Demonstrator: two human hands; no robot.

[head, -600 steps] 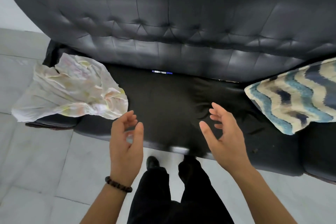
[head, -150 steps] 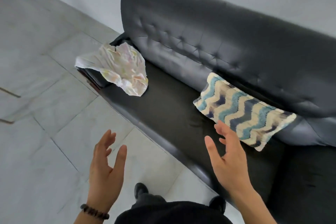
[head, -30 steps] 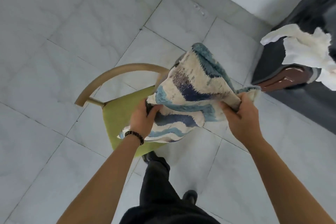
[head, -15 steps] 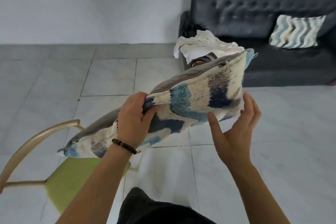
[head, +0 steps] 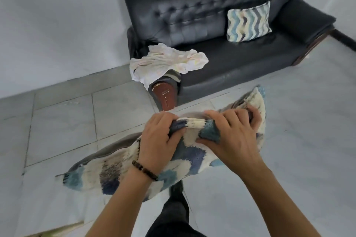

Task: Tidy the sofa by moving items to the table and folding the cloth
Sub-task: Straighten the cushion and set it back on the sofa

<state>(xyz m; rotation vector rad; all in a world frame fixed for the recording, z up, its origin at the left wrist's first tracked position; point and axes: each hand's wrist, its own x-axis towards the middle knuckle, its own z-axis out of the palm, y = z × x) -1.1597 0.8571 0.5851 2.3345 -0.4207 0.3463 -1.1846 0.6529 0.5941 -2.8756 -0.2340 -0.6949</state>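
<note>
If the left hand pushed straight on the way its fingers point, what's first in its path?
The left hand is already shut on the pillow, so that comes first. Beyond it lies the right hand, close alongside; depth between them is unclear.

The sofa (head: 221, 31) is black; the cushion (head: 248, 22) on it shows blue, grey and cream zigzags; the cloth (head: 165, 63) on its arm looks white, perhaps faintly printed.
</note>
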